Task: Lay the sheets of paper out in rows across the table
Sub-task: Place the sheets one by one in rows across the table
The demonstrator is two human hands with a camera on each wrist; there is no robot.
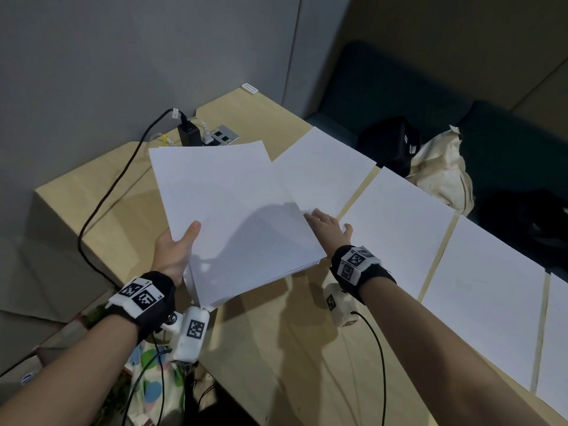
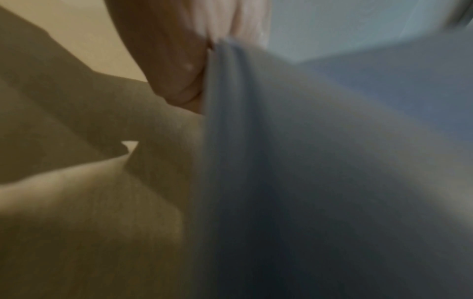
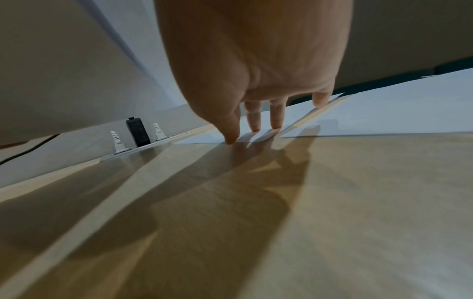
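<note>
My left hand (image 1: 176,250) grips a thick stack of white paper (image 1: 233,216) by its near left edge, thumb on top, and holds it above the wooden table (image 1: 276,348). In the left wrist view the stack (image 2: 307,161) fills the frame beside my palm. My right hand (image 1: 327,226) lies flat with straight fingers (image 3: 256,119) pressing the near corner of the far-left laid sheet (image 1: 319,173). A row of single sheets runs along the table's far edge to the right, among them a second sheet (image 1: 396,229) and a third sheet (image 1: 485,302).
A black charger (image 1: 188,133) and white plugs sit in a socket plate (image 1: 219,135) at the back of the table, with a black cable (image 1: 101,204) trailing off the left edge. A black bag (image 1: 390,142) and cream cloth bag (image 1: 442,170) lie on the dark sofa behind.
</note>
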